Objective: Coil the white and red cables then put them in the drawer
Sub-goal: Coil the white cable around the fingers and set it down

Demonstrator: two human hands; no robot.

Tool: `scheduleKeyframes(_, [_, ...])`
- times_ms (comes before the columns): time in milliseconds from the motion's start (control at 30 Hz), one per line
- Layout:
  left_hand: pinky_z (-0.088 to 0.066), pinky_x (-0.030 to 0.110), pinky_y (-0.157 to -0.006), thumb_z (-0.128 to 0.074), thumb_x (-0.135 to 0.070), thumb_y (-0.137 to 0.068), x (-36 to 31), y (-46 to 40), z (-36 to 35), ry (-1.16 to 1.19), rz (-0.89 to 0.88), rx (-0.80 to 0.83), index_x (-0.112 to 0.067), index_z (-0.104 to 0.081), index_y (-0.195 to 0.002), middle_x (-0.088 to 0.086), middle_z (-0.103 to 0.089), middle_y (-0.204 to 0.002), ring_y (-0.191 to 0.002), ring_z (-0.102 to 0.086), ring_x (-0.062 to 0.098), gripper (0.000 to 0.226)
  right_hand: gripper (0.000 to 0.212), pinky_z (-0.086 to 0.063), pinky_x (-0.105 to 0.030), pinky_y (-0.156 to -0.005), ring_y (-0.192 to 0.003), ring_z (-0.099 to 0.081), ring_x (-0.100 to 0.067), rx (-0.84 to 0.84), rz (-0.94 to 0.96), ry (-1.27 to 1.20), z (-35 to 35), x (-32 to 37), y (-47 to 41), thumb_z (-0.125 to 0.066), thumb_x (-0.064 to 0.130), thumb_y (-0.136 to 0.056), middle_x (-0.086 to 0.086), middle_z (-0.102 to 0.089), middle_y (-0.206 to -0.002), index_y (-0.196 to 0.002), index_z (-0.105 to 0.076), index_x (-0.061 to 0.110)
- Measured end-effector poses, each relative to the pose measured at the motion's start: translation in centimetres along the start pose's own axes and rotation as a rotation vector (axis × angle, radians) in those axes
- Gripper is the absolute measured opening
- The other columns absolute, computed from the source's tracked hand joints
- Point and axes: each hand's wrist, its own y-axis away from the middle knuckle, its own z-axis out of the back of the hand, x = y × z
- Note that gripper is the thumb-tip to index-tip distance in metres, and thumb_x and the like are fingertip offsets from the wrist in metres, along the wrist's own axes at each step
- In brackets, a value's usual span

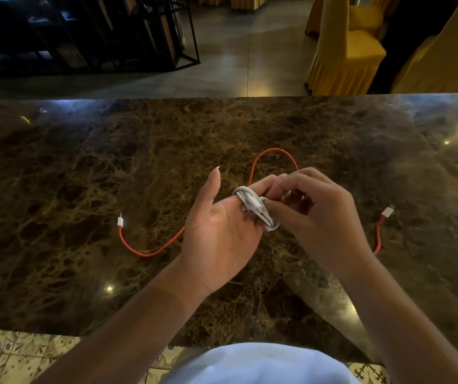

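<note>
The white cable [252, 204] is wound in several turns around the fingers of my left hand [219, 231], which is palm up with the thumb raised. My right hand [316, 209] pinches the coil at its right side, fingers curled over it. The red cable [150, 252] lies uncoiled on the brown marble table [83, 176], running from a white plug [120, 221] at the left, under my hands, looping behind them [273, 151], to a second plug [388, 212] at the right. No drawer is in view.
Beyond the table's far edge are a tiled floor, a black metal rack [144, 37] at the back left and yellow-covered chairs [344, 51] at the back right. Patterned floor tiles [14, 353] show below the table's near edge.
</note>
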Motion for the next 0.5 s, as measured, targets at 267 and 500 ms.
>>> scheduleKeyframes(267, [-0.03,0.039,-0.126,-0.036,-0.072,-0.093,-0.5,-0.3,0.0,-0.092,-0.02,-0.011,-0.001,-0.038,-0.153,0.014,-0.047,-0.161,-0.151,-0.042,0.025,0.093,0.023,-0.042,-0.016,-0.085,-0.106,-0.058,-0.006,0.173,0.044,0.013,1.3,-0.8,1.0,-0.076,0.026,-0.09,0.01,-0.061,-0.121,-0.113,-0.078,0.029])
scheduleKeyframes(500, [-0.034,0.036,-0.124,-0.039,-0.069,-0.096,-1.0,-0.3,0.1,-0.068,0.006,-0.004,0.001,-0.039,-0.153,0.017,-0.049,-0.159,-0.151,-0.042,0.026,0.09,0.028,-0.049,-0.043,-0.1,-0.121,-0.054,-0.016,0.225,0.069,0.102,1.3,0.4,0.6,-0.082,0.01,-0.085,0.014,-0.06,-0.118,-0.103,-0.079,0.03])
